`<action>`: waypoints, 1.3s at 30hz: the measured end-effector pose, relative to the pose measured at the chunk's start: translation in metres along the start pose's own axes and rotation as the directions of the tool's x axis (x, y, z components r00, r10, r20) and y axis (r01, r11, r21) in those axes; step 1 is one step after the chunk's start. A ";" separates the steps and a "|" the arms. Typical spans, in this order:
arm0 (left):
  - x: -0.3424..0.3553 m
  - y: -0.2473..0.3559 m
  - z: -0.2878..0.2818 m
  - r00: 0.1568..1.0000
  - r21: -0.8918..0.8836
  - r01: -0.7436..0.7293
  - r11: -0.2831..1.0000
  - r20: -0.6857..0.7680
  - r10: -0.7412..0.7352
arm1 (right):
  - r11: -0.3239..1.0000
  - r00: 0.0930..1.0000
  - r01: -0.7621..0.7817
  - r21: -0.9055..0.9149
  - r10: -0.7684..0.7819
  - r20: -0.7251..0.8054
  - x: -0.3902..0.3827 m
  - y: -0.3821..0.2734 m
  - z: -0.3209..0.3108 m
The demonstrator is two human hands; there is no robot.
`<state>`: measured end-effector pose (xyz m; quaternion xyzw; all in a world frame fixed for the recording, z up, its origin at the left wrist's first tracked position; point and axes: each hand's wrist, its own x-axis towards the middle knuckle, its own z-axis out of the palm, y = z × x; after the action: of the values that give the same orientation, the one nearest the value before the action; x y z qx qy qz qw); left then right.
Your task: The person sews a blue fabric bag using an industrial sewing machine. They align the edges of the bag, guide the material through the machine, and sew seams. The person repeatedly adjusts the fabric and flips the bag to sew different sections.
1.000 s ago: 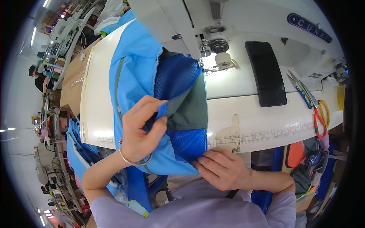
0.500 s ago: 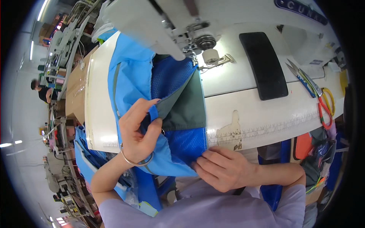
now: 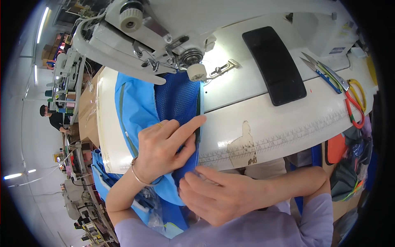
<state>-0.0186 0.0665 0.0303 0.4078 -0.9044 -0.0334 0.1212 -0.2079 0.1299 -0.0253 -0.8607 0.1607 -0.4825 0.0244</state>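
A blue fabric piece [image 3: 133, 101] with a darker blue mesh panel [image 3: 177, 99] lies on the sewing table, its far end beneath the sewing machine head [image 3: 164, 45]. A dark strip shows along its right edge. My left hand [image 3: 164, 148] is on the near part of the mesh, its index finger reaching across the right edge, thumb bent in below; the cloth is gripped there. Closer to me, my right hand [image 3: 222, 193] pinches the near right edge of the same piece, its fingertips partly hiding the cloth. The needle area is hidden behind the machine parts.
A black phone [image 3: 275, 66] lies right of the machine head, with scissors [image 3: 329, 78] and red-and-yellow handles farther right. A ruler scale [image 3: 279, 144] runs along the table's front edge. More blue fabric hangs at the left. A person [image 3: 55, 119] is far left.
My left hand has moved right and laid the lifted mesh flap over the dark green panel. My right hand has shifted left along the cloth. The view has shifted a little.
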 end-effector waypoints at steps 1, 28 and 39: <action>0.000 0.000 -0.001 0.999 0.065 -0.033 0.997 0.046 0.030 | 0.999 1.000 -0.018 0.031 0.019 -0.009 -0.003 0.001 -0.001; -0.041 -0.003 0.033 0.976 0.014 -0.195 0.981 -0.099 0.196 | 0.994 0.927 -0.057 -0.091 0.086 0.364 -0.035 0.030 -0.016; -0.029 -0.027 0.044 0.940 0.009 -0.300 0.954 -0.165 0.297 | 0.978 0.892 -0.178 -0.111 0.209 0.400 -0.027 0.032 -0.018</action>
<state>0.0087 0.0689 -0.0223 0.2662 -0.9424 0.0116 0.2022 -0.2437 0.1098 -0.0444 -0.9226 0.2541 -0.2806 0.0745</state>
